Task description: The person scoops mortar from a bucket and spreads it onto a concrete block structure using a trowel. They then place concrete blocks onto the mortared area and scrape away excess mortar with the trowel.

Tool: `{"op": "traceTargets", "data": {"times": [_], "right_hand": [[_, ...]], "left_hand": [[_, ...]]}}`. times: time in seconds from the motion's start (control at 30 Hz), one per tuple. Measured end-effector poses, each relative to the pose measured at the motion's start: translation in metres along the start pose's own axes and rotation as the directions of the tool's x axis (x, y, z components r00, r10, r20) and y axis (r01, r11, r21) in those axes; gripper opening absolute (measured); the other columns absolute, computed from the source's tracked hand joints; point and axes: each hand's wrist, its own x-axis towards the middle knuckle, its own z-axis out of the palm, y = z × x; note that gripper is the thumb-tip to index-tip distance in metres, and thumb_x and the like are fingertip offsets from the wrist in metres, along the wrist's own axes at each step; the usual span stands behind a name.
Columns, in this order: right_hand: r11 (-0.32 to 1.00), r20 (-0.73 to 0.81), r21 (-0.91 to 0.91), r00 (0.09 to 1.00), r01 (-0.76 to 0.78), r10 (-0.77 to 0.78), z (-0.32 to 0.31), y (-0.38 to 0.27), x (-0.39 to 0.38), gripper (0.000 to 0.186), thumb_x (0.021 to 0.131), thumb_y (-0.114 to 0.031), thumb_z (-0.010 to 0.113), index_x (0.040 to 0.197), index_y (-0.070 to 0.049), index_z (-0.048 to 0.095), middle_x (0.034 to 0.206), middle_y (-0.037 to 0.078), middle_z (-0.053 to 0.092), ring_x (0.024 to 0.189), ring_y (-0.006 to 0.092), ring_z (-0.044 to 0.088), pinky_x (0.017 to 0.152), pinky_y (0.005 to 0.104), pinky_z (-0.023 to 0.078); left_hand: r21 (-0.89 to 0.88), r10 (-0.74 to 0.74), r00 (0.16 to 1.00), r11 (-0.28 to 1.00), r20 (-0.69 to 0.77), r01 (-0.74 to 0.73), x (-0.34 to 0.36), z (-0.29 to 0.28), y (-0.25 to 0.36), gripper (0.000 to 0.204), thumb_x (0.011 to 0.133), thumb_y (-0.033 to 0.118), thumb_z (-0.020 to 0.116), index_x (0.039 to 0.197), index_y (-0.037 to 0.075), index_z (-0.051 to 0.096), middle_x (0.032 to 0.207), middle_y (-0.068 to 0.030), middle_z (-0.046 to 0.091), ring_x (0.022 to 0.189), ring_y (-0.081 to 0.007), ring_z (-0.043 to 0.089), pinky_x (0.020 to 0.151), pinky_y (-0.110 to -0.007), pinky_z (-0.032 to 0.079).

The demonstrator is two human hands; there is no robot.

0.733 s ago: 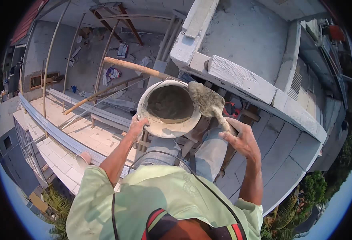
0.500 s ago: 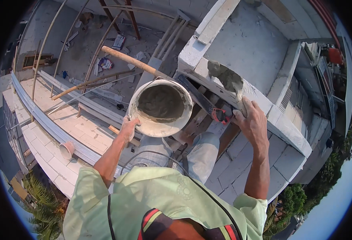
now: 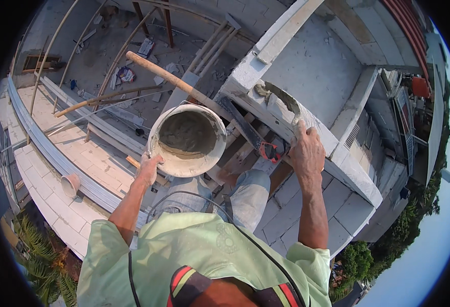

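Observation:
My left hand point(image 3: 147, 168) is closed on the near-left rim of a pale, cement-smeared bucket point(image 3: 188, 164), which is tipped so that its mouth faces up at me. Wet grey mortar point(image 3: 186, 133) lies inside it. My right hand point(image 3: 307, 149) grips a trowel point(image 3: 282, 104), its handle mostly covered by the fingers. The blade is tilted on edge over the top of a white block wall point(image 3: 319, 132), with mortar along its far edge. A dab of mortar point(image 3: 261, 91) shows at the blade's tip; whether it sits on the block or clings to the blade I cannot tell.
Between bucket and wall lies a handsaw point(image 3: 244, 128) with a red and black handle. A wooden pole point(image 3: 166, 75) slants behind the bucket. Long metal profiles point(image 3: 56, 153) and a small pinkish pail point(image 3: 71, 184) are at left. A debris-strewn floor point(image 3: 158, 48) lies far below.
The trowel blade has turned from lying flat to standing on edge, and mortar now shows at its tip. My right hand has rolled over with it. My left hand still holds the bucket; the view has shifted.

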Motion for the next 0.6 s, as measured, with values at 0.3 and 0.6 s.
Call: {"op": "traceTargets", "data": {"times": [0.3,0.6], "right_hand": [[0.996,-0.083,-0.073,0.995,0.048,-0.054,-0.002,-0.007,0.004,0.047,0.081,-0.005,0.063,0.128,-0.004,0.057,0.094,0.015,0.062,0.091,0.032,0.067,0.076,0.0424,0.056],[0.995,-0.061,-0.092,0.997,0.031,-0.037,-0.001,-0.015,0.002,0.044,0.082,-0.007,0.065,0.125,-0.003,0.056,0.096,0.016,0.063,0.095,0.0327,0.066,0.079,0.0431,0.055]], "left_hand": [[0.014,0.001,0.999,1.0,0.047,-0.002,-0.013,0.025,0.026,0.065,0.068,0.002,0.068,0.128,-0.009,0.045,0.118,-0.0169,0.06,0.107,-0.0241,0.059,0.095,-0.035,0.048],[-0.009,0.0,1.0,1.0,0.018,0.001,-0.02,0.051,0.04,0.061,0.07,0.005,0.069,0.125,-0.008,0.043,0.114,-0.0167,0.058,0.105,-0.0238,0.059,0.092,-0.035,0.05]]}}
